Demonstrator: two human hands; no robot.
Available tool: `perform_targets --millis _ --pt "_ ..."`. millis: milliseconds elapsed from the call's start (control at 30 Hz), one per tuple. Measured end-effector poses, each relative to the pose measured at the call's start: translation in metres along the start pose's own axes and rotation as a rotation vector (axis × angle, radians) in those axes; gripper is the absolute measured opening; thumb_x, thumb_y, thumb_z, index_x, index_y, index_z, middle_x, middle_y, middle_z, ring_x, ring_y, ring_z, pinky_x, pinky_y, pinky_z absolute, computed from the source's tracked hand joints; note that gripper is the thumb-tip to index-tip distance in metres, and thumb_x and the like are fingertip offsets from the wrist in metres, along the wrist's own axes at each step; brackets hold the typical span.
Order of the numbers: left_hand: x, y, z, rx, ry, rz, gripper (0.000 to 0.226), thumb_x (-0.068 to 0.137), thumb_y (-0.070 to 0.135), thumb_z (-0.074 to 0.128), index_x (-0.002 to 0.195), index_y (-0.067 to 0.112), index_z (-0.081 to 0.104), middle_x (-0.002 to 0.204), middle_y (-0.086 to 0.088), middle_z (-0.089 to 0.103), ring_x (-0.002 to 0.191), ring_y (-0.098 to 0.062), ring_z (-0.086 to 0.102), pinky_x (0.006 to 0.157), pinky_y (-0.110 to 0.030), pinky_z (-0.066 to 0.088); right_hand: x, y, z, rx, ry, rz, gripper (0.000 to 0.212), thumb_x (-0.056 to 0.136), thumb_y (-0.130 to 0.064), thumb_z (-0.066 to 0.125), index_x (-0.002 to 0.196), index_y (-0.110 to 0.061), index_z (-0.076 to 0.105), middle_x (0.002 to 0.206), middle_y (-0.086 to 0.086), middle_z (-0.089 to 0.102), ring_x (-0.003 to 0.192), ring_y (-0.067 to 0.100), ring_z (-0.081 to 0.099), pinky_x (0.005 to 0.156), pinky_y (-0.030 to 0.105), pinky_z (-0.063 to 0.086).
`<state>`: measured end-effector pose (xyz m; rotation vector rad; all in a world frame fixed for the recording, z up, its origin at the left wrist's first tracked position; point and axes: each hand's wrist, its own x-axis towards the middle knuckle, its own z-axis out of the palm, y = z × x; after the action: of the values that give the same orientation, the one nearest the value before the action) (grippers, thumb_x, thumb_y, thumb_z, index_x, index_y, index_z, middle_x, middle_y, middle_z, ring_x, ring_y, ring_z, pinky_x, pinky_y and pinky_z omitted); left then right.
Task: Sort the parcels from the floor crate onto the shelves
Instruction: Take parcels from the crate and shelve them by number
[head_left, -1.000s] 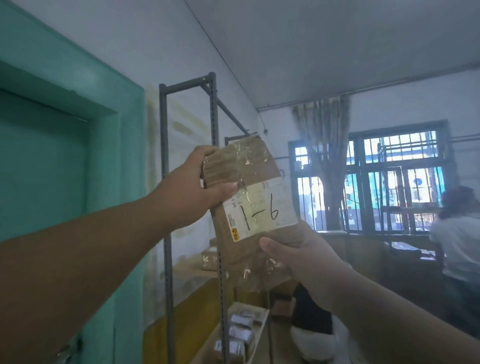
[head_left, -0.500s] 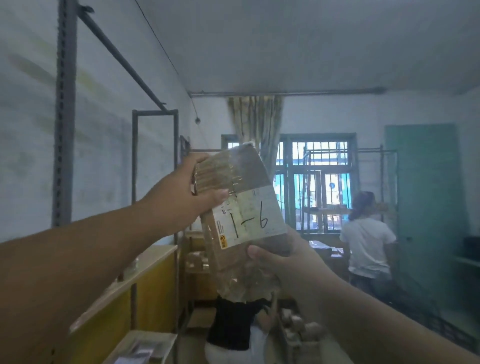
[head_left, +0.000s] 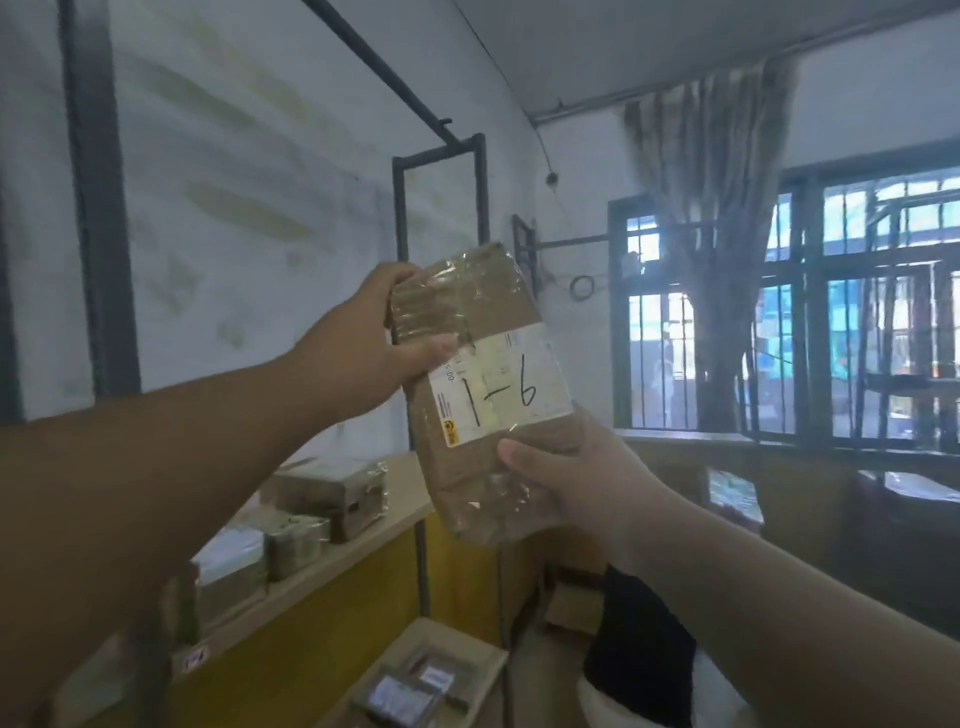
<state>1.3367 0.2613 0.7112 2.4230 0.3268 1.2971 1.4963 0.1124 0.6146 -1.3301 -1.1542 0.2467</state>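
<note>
I hold a flat brown cardboard parcel (head_left: 478, 312) wrapped in clear tape up in front of me, tilted. Its white label reads "1-6" in black marker. My left hand (head_left: 363, 348) grips the parcel's upper left edge, thumb across the front. My right hand (head_left: 566, 467) grips the lower right corner, thumb on the front below the label. A metal-framed shelf unit (head_left: 400, 499) with a light wooden board stands low on the left, carrying several taped parcels (head_left: 327, 493). The floor crate is out of view.
A lower shelf board (head_left: 457, 654) holds more small parcels. Dark upright shelf posts (head_left: 101, 208) run along the white left wall. A barred window (head_left: 852, 322) with a curtain fills the right. A person in black and white (head_left: 639, 665) is low at the bottom centre.
The view has swung back left and closer to the shelves, and the person in the white shirt by the window is out of frame. Both hands keep the same grip on the parcel.
</note>
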Motion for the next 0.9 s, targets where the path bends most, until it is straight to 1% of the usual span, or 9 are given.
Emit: perform_targets --millis 133,267,333,433,533,600,667,767,900 --pt "0.04 -0.053 0.015 0.075 0.019 -0.039 0.052 0.083 0.045 0.075 0.121 0.045 0.041 0.098 0.021 0.064 0.086 -0.004 0.066 0.075 -0.032 0.055 0.068 0.041 0.01 0.026 -0.041 -0.009 0.04 0.082 -0.032 0.078 0.119 -0.035 0.062 0.108 -0.011 0.074 0.099 0.014 0.072 0.084 0.046 0.06" --pt "0.078 -0.09 0.033 0.098 0.037 -0.079 0.052 0.082 0.045 0.076 0.121 0.045 0.04 0.099 0.021 0.065 0.087 -0.003 0.066 0.078 -0.033 0.055 0.127 0.07 0.008 0.043 -0.111 -0.004 0.049 0.075 -0.042 0.08 0.12 -0.039 0.061 0.111 -0.011 0.073 0.102 0.016 0.071 0.085 0.046 0.059" --pt "0.096 -0.107 0.044 0.089 0.046 -0.108 0.053 0.081 0.046 0.076 0.121 0.045 0.041 0.1 0.02 0.066 0.089 -0.002 0.066 0.081 -0.035 0.056 0.153 0.083 0.005 0.031 -0.111 -0.01 0.045 0.078 -0.038 0.08 0.119 -0.039 0.061 0.11 -0.011 0.073 0.101 0.015 0.071 0.085 0.046 0.059" --pt "0.116 -0.13 0.061 0.093 0.105 -0.141 0.054 0.08 0.045 0.078 0.122 0.045 0.044 0.101 0.023 0.065 0.09 0.002 0.063 0.083 -0.031 0.054 0.193 0.107 0.002 0.018 -0.131 -0.025 0.041 0.081 -0.035 0.079 0.118 -0.039 0.061 0.108 -0.012 0.074 0.099 0.015 0.072 0.085 0.047 0.059" --pt "0.131 -0.161 0.079 0.099 0.161 -0.199 0.055 0.077 0.043 0.082 0.12 0.044 0.049 0.1 0.022 0.065 0.092 -0.001 0.065 0.09 -0.036 0.055 0.233 0.136 0.003 -0.013 -0.194 -0.039 0.04 0.082 -0.038 0.078 0.117 -0.039 0.061 0.105 -0.013 0.074 0.094 0.012 0.072 0.081 0.044 0.061" --pt "0.14 -0.181 0.091 0.103 0.207 -0.241 0.052 0.074 0.042 0.085 0.115 0.045 0.053 0.099 0.022 0.067 0.094 -0.001 0.066 0.091 -0.038 0.055 0.26 0.156 0.004 0.01 -0.249 -0.042 0.039 0.083 -0.033 0.077 0.119 -0.034 0.06 0.103 -0.012 0.075 0.09 0.01 0.073 0.079 0.04 0.062" --pt "0.15 -0.198 0.103 0.144 0.233 -0.274 0.054 0.072 0.042 0.086 0.115 0.045 0.054 0.1 0.022 0.067 0.096 -0.001 0.065 0.09 -0.034 0.054 0.288 0.175 0.006 0.041 -0.305 -0.044 0.039 0.084 -0.028 0.077 0.119 -0.031 0.06 0.102 -0.01 0.075 0.09 0.011 0.073 0.078 0.04 0.062" --pt "0.167 -0.221 0.118 0.222 0.275 -0.345 0.058 0.071 0.044 0.086 0.118 0.044 0.053 0.104 0.019 0.066 0.094 -0.005 0.067 0.085 -0.031 0.054 0.333 0.205 0.01 0.111 -0.405 -0.039 0.04 0.085 -0.022 0.077 0.12 -0.029 0.06 0.105 -0.004 0.075 0.094 0.019 0.073 0.077 0.049 0.061" --pt "0.192 -0.249 0.135 0.397 0.31 -0.44 0.063 0.066 0.048 0.088 0.12 0.038 0.057 0.113 0.006 0.062 0.091 -0.016 0.068 0.072 -0.031 0.053 0.382 0.241 0.025 0.229 -0.481 0.009 0.041 0.085 -0.018 0.077 0.12 -0.029 0.061 0.108 -0.001 0.074 0.096 0.023 0.073 0.074 0.053 0.061"
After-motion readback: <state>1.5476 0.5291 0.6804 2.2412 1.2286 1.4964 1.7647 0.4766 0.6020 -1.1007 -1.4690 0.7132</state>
